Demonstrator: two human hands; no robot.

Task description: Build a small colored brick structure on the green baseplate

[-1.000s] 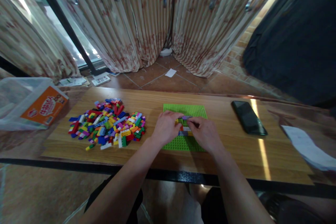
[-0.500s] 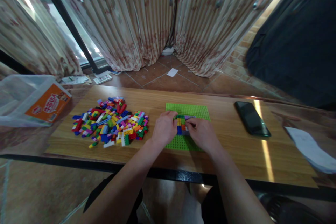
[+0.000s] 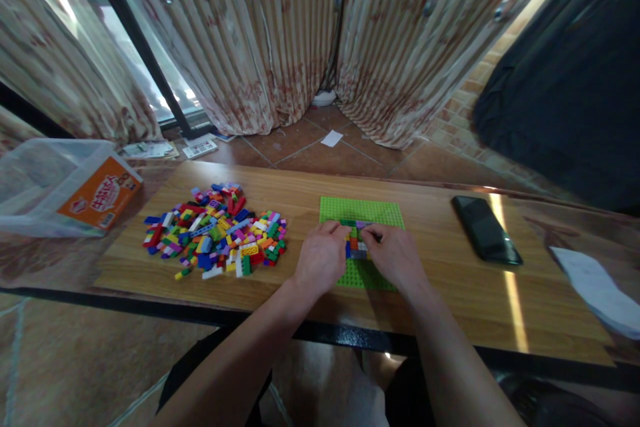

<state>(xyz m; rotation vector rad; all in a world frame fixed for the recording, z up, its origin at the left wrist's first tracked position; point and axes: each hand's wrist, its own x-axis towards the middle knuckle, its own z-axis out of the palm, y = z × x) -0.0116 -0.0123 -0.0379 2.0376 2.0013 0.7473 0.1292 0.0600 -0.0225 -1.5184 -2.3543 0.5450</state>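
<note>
A green studded baseplate (image 3: 367,209) lies on the wooden table. On it is a low patch of toy bricks (image 3: 356,245) in green, orange, white, grey, blue and other colours. My left hand (image 3: 323,255) rests over the patch's left side, its fingers curled against the bricks and covering part of them. From the right, my right hand (image 3: 393,255) reaches over the patch with thumb and forefinger pinched together at its right side. Whatever lies between those fingertips is too small and hidden to make out.
Left of the baseplate spreads a pile of loose bricks (image 3: 215,233) in many colours. A clear plastic tub (image 3: 45,193) with an orange label stands at the far left. A black phone (image 3: 486,230) and white paper (image 3: 597,287) lie to the right. Patterned curtains (image 3: 280,47) hang beyond the table.
My left hand has slid right and nearer to me, covering more of the patch's left side. My right hand remains pinched at the right side. The view has shifted slightly.
</note>
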